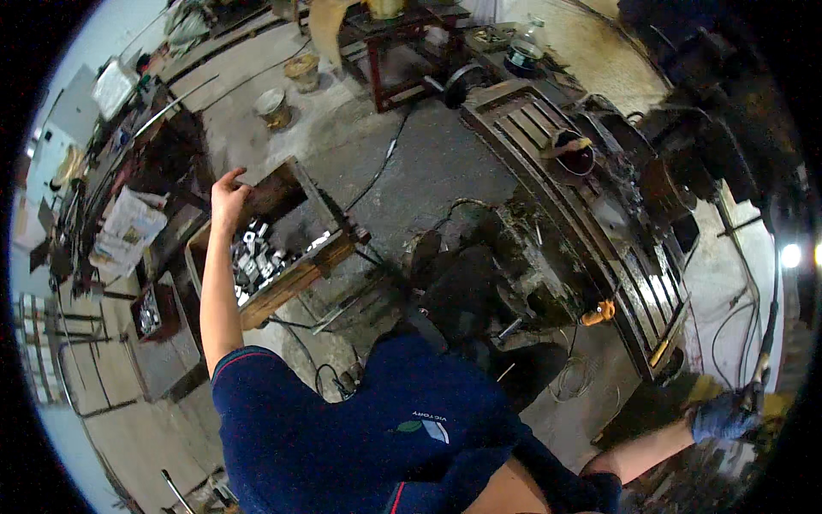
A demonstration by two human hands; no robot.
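Note:
My bare left hand [229,201] reaches out over the far left side of a wooden box [291,278]. Its fingers are apart and I see nothing in them. Loose silvery metal pieces [257,261] lie heaped in the box below the hand. Far out on the right, my right hand [726,415] wears a blue-grey glove. It is closed round the lower end of a long dark lever [766,351]; the dark surroundings partly hide its fingers.
A slotted metal machine table [591,223] runs along the right, bearing a cup-like container [572,154] and an orange-handled object [598,313]. A smaller box of metal pieces [158,310] stands at left. Two buckets [274,109] and a red-legged table [377,73] stand farther off; cables cross the floor.

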